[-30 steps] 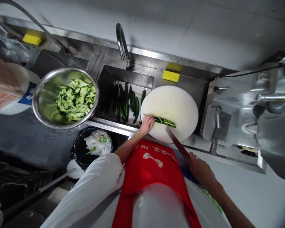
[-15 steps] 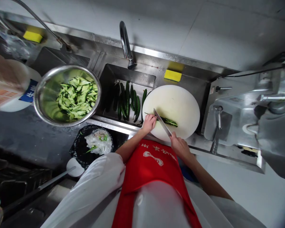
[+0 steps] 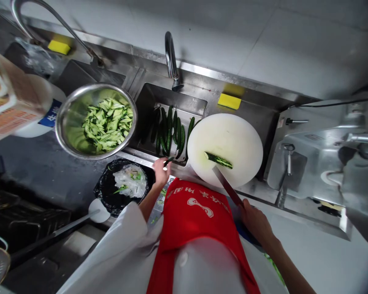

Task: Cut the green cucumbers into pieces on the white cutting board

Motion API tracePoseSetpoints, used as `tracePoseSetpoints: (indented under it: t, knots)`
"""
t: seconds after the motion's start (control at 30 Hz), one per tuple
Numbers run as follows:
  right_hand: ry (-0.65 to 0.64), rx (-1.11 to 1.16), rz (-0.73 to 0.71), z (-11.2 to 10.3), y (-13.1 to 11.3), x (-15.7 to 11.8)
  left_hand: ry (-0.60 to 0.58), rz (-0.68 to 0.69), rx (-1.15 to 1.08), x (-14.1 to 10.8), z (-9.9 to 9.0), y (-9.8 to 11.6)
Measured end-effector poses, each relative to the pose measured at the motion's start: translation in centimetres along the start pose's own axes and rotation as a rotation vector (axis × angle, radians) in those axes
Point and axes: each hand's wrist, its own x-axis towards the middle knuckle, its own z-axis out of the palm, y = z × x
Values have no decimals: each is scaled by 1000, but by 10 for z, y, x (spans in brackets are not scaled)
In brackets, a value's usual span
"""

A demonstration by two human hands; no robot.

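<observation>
While the left hand (image 3: 162,170) pinches a cucumber end (image 3: 168,161), the cucumber piece (image 3: 218,160) lies beyond the knife (image 3: 227,185); the right hand (image 3: 254,218) grips its handle.

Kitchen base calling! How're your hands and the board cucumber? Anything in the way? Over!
Left hand pinching cucumber stub near sink edge. Right hand gripping knife, blade over board. Cucumber on board, pale end showing, nothing covering it.

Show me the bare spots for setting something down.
The cutting board is bare beyond the cut cucumber, toward the nearer yellow sponge. So is the dark counter nearside of the steel bowl, left of the black bag. Crowded: the sink, with whole cucumbers, and the board's near edge, by the knife.
</observation>
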Motion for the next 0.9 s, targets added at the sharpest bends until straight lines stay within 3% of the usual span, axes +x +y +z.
tracePoseSetpoints:
  t: [0.07, 0.17, 0.23, 0.3, 0.37, 0.43, 0.53, 0.57, 0.6, 0.67, 0.7, 0.77, 0.83, 0.9]
  knots:
    - [0, 9, -13, -2, -2, 6, 85, -237, 128, -31, -35, -57]
    - [3, 13, -16, -4, -4, 14, 110, -612, 297, -71, -86, -135]
    - [5, -9, -16, -3, -3, 17, 173, -833, 397, -82, -112, -166]
    - [6, -38, -18, -2, 0, 20, 226, -861, 421, -72, -123, -170]
    - [15, -59, -27, 1, 2, 22, 189, -651, 303, -45, -116, -143]
    - [28, -74, -33, 4, 4, 24, 86, -343, 41, -7, -89, -85]
    - [40, -82, -24, 8, 4, 24, -33, 105, -299, 46, -23, 31]
    - [43, -77, -20, 10, 5, 22, -84, 198, -338, 59, 1, 68]
    - [42, -68, -17, 11, 6, 20, -170, 305, -367, 69, 23, 101]
    - [39, -44, -8, 15, 9, 13, -460, 597, -384, 81, 57, 147]
    - [36, -31, -2, 18, 11, 9, -526, 660, -381, 84, 68, 160]
    - [31, -9, 6, 23, 14, 2, -606, 728, -367, 84, 79, 164]
    - [42, 8, 1, 28, 13, -2, -568, 660, -363, 81, 78, 152]
    - [62, 31, -11, 29, 6, -1, -451, 490, -351, 77, 73, 136]
